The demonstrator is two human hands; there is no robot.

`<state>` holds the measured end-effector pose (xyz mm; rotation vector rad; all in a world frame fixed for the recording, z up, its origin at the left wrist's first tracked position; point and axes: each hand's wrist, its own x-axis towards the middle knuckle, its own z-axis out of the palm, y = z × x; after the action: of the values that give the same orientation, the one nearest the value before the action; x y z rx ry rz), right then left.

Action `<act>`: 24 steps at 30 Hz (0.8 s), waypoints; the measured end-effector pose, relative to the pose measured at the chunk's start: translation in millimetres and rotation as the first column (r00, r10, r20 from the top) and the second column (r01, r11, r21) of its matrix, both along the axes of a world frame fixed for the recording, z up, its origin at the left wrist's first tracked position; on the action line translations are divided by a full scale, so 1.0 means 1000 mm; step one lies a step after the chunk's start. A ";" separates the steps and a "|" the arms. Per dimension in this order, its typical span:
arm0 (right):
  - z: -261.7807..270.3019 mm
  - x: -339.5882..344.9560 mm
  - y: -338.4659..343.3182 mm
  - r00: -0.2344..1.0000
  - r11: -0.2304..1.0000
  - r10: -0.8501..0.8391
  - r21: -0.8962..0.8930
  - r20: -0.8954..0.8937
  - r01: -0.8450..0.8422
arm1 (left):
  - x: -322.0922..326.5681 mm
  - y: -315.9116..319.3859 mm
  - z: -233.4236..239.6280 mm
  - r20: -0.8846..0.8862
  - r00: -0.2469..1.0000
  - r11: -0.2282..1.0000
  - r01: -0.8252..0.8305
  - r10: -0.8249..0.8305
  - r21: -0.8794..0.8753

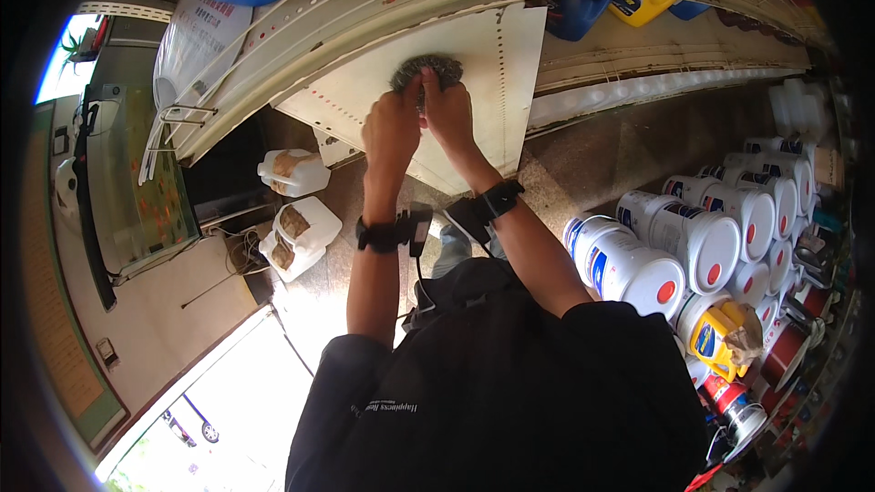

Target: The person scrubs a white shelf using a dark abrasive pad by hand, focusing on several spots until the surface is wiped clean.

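Note:
Both my left hand and my right hand hold a grey metal wire scourer, their thumbs close together at its near side. It is right in front of a cream metal shelf panel with rows of small holes; contact between scourer and panel is hard to make out. Dark straps with small devices circle both wrists. My fingers are mostly hidden behind my hands and the scourer.
Shelving with wire guards runs across the top. Two white plastic jugs stand on the floor at left, near a fish tank. White lidded buckets are stacked at right, with a yellow container among them.

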<state>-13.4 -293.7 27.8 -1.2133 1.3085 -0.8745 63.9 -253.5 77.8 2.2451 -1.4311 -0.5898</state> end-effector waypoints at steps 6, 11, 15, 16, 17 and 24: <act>-0.119 -0.035 0.027 0.995 0.928 0.048 0.373 -0.087 -0.012 | -0.018 0.009 -0.070 -0.430 0.896 0.897 0.102 0.105 0.431; 0.018 -0.020 0.008 0.983 0.982 -0.116 0.163 0.143 0.092 | -0.012 -0.002 -0.015 -0.366 0.928 0.997 -0.055 0.070 0.050; 0.006 -0.017 -0.014 0.990 0.996 -0.090 -0.002 0.112 0.091 | -0.011 -0.013 -0.006 -0.198 0.979 0.997 0.031 -0.043 -0.064; -0.018 -0.023 -0.016 0.998 0.995 -0.060 -0.073 0.017 0.061 | -0.010 -0.015 -0.014 -0.352 0.936 0.991 0.031 0.016 0.127; -0.040 -0.027 -0.015 0.995 0.997 -0.063 0.038 -0.082 0.066 | -0.010 -0.013 -0.029 -0.487 0.873 0.988 0.057 0.020 0.144; -0.077 -0.016 0.020 0.976 0.989 -0.047 0.127 -0.211 0.075 | 0.008 0.019 -0.100 -0.501 0.864 0.996 0.083 -0.052 0.041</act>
<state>-29.0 -273.8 -48.9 -1.1872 1.5540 -0.7048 72.4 -234.5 -22.5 1.8875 -1.2322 -1.1561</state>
